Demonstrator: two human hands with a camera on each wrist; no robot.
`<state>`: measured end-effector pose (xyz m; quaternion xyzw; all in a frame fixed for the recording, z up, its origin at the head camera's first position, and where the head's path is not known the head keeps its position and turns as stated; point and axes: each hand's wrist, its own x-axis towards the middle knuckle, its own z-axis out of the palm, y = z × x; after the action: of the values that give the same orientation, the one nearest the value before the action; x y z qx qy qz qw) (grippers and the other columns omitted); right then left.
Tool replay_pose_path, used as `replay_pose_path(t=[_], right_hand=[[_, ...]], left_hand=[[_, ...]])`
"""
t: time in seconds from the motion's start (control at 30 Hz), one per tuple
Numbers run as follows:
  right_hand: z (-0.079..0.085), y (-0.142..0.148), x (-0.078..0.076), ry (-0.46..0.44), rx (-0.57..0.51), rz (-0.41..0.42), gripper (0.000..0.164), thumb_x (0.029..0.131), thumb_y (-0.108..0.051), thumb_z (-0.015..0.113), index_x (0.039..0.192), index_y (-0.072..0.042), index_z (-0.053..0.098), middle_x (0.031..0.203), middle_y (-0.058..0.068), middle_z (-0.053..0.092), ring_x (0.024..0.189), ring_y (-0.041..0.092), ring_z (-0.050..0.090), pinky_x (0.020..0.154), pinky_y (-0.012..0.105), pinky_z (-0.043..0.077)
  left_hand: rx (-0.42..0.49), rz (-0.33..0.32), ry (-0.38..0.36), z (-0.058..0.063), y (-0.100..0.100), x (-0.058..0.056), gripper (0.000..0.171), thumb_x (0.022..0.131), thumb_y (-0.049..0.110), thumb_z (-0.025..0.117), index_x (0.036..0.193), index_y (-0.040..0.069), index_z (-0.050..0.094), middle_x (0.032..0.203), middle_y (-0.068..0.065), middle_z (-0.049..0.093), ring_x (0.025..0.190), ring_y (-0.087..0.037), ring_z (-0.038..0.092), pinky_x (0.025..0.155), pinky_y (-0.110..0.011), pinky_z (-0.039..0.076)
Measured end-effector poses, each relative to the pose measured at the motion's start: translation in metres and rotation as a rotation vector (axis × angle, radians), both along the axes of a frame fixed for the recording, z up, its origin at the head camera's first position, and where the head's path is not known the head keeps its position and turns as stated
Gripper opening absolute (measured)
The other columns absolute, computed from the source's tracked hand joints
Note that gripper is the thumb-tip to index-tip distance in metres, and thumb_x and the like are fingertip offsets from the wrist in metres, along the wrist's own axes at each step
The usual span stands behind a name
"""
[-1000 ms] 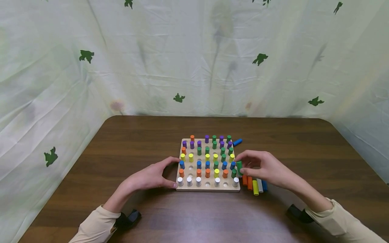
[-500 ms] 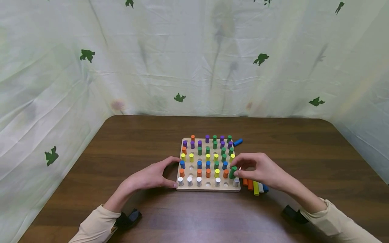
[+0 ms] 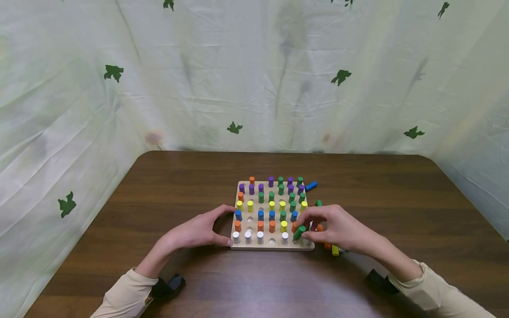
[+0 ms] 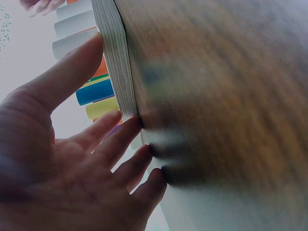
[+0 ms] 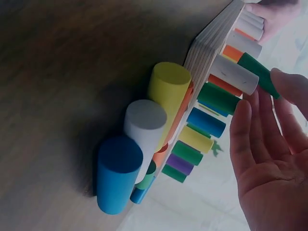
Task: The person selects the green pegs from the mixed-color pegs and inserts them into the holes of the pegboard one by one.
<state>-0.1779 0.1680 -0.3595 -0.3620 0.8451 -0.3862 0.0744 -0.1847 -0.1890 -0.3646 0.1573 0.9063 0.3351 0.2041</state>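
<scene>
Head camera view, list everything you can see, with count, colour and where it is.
Pegboard: one, pale wood, table centre.
Upright pegs: many; orange, purple, green, yellow, blue, white; in the board's holes, some holes bare.
Loose pegs: several, mixed colours, on the table right of the board.
Blue peg: one, lying at the far right corner.
Table: one, dark wood.
Curtain: pale, green leaf prints, behind.
Left hand: touches the board's left edge.
Right hand: pinches a green peg.

left hand (image 3: 199, 230) flat, right hand (image 3: 338, 229) pinching

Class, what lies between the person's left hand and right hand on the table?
In the head view, the wooden pegboard with its coloured pegs lies between the left hand and right hand.
</scene>
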Motion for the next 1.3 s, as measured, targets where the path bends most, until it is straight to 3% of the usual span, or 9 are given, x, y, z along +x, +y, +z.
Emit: replay_pose_path(t=[0.23,0.77,1.07,1.3], right_hand=[[0.0019,-0.0029,0.0022,0.061,0.036,0.029,0.020,0.087,-0.009,0.075,0.103,-0.020,0.070,0.098,-0.015,0.068,0.082,0.007,0.059,0.064,0.028,0.050],[0.0015,-0.0057,0.0008,0.091,0.136,0.065,0.021,0.088,-0.013,0.074,0.106,-0.022,0.070,0.100,-0.015,0.067,0.080,0.011,0.059,0.067,0.025,0.050],[0.0018,-0.0061,0.0009,0.117,0.161,0.056,0.022,0.088,-0.013,0.075,0.106,-0.024,0.069,0.100,-0.017,0.065,0.082,0.015,0.058,0.067,0.025,0.050],[0.0010,-0.0061,0.0004,0.113,0.148,0.067,0.021,0.089,-0.013,0.074,0.106,-0.023,0.069,0.101,-0.012,0.067,0.083,0.013,0.059,0.068,0.026,0.051]], left_hand=[[-0.001,-0.005,0.005,0.0007,-0.0001,0.0005,0.077,0.077,0.035,0.084,0.142,0.021,0.044,0.149,-0.010,0.041,0.132,-0.031,0.040,0.106,-0.058,0.030],[0.013,-0.007,0.000,-0.0020,-0.0014,0.0000,0.078,0.077,0.034,0.084,0.143,0.021,0.044,0.150,-0.011,0.039,0.132,-0.032,0.039,0.106,-0.061,0.028],[0.007,-0.005,-0.002,0.0003,-0.0002,-0.0004,0.078,0.077,0.034,0.084,0.143,0.021,0.044,0.149,-0.011,0.040,0.131,-0.032,0.039,0.106,-0.060,0.028],[0.001,-0.005,-0.007,-0.0006,-0.0005,-0.0014,0.079,0.077,0.034,0.084,0.144,0.021,0.043,0.150,-0.011,0.039,0.133,-0.032,0.038,0.107,-0.061,0.028]])
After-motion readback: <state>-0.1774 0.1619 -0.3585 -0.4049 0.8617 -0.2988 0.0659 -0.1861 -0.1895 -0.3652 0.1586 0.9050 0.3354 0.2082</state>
